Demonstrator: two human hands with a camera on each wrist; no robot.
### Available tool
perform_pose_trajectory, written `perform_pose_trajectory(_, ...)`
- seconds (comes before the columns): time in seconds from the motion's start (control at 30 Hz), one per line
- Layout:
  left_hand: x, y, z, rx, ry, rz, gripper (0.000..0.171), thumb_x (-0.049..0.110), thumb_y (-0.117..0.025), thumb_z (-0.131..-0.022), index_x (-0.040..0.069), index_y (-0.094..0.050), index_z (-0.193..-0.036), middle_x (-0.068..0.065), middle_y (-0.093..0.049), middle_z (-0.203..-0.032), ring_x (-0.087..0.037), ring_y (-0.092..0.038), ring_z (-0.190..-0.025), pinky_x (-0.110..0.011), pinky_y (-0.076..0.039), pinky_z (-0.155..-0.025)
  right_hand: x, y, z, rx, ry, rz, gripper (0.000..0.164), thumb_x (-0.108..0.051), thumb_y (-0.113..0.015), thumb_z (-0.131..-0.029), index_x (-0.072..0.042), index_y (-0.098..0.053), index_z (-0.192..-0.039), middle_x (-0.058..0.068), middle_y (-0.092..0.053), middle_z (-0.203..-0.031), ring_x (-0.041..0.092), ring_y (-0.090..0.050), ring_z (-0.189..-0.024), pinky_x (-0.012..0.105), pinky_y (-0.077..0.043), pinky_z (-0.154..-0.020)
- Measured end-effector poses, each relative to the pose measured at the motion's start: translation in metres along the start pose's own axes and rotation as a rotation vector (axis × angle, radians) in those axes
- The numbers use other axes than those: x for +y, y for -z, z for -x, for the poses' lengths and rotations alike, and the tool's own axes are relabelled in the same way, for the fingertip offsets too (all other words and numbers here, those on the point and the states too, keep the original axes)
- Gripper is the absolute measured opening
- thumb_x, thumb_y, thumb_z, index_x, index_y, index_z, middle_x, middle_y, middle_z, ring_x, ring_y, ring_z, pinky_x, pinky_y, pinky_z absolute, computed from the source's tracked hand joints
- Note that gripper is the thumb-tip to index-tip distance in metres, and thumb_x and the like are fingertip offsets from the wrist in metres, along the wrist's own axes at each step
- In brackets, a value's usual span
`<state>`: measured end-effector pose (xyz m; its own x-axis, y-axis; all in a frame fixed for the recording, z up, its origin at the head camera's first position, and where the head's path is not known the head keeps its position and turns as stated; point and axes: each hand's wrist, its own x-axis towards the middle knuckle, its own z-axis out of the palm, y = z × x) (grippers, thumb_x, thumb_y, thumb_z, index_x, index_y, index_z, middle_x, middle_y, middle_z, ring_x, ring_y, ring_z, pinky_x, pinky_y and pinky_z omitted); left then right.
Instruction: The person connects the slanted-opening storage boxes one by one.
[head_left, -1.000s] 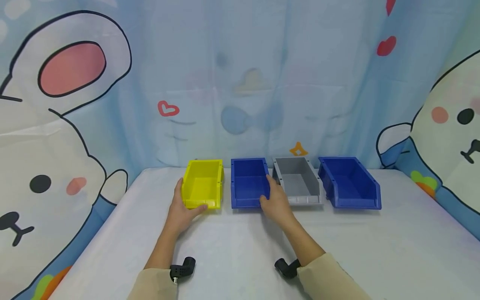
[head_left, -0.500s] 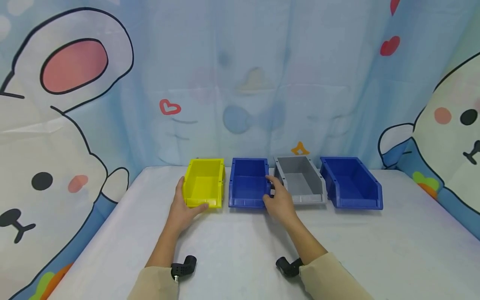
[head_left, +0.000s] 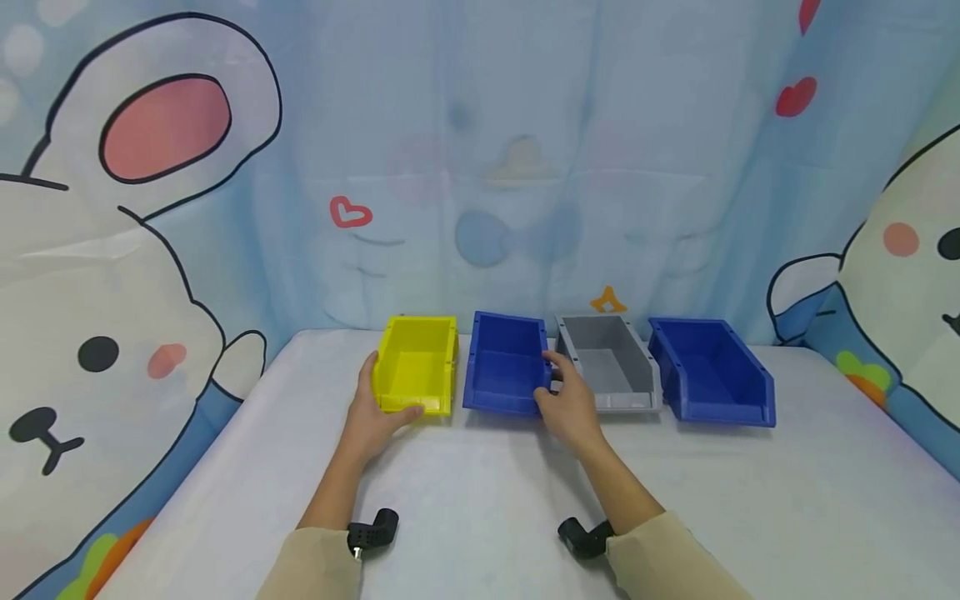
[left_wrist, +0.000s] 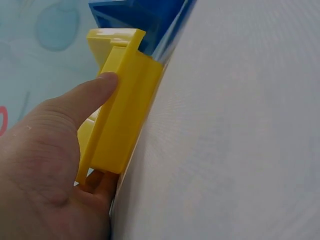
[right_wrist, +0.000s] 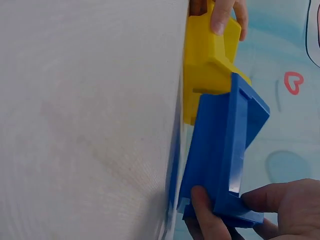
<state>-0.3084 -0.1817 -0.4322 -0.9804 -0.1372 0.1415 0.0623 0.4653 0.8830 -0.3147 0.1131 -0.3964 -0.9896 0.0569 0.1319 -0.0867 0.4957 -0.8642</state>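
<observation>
A yellow open-front storage bin (head_left: 415, 371) stands at the left of a row on the white table. My left hand (head_left: 371, 423) grips its left front corner, thumb across the front lip and fingers along the side; in the left wrist view the fingertips go out of sight behind the bin (left_wrist: 122, 105). To its right is a blue storage bin (head_left: 504, 367), turned slightly and apart from the yellow one. My right hand (head_left: 572, 410) holds this blue bin by its right side wall, thumb near the front, as the right wrist view of the blue bin (right_wrist: 210, 145) also shows.
A grey bin (head_left: 609, 371) sits close to the right of my right hand, and a second blue bin (head_left: 712, 371) stands beside it at the row's right end. A patterned curtain (head_left: 517, 125) hangs behind the bins. White cloth covers the table (head_left: 465, 508).
The held blue bin has shifted a little from the grey bin and turned slightly, its gap to the grey bin widening. My left hand keeps its grip on the yellow bin. The head view has swung slightly.
</observation>
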Motion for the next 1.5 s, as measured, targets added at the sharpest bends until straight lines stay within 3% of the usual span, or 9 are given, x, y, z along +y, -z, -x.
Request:
perform_pose_trajectory(0.23, 0.003, -0.003, -0.001, -0.003, -0.007, 0.0, 0.117, 0.024, -0.088, -0.081, 0.027, -0.007, -0.166, -0.012, -0.028, -0.17, -0.037, -0.033, -0.153, -0.058, -0.025, -0.127, -0.005, 0.006, -0.002, 0.028, -0.016, -0.066, 0.065, -0.004, -0.049, -0.098, -0.016, -0.035, -0.16, 0.025, -0.045, -0.154, 0.043, -0.058, -0.131, 0.054, -0.052, -0.107)
perform_pose_trajectory(0.5, 0.002, -0.006, 0.003, -0.009, 0.006, -0.005, 0.116, 0.024, -0.087, -0.081, 0.026, -0.009, -0.166, -0.014, -0.03, -0.169, -0.039, -0.034, -0.152, -0.06, -0.027, -0.125, -0.006, 0.007, -0.001, 0.024, -0.03, -0.11, 0.067, -0.005, -0.047, -0.098, -0.017, -0.033, -0.162, 0.023, -0.043, -0.156, 0.039, -0.057, -0.125, 0.051, -0.053, -0.102)
perform_pose_trajectory(1.5, 0.002, -0.003, 0.0, 0.001, -0.009, -0.011, 0.115, 0.024, -0.088, -0.08, 0.027, -0.011, -0.166, -0.014, -0.033, -0.168, -0.038, -0.037, -0.15, -0.058, -0.028, -0.125, -0.012, 0.002, -0.003, 0.015, 0.016, -0.106, 0.066, -0.004, -0.048, -0.097, -0.016, -0.035, -0.16, 0.024, -0.045, -0.153, 0.042, -0.06, -0.127, 0.054, -0.052, -0.106)
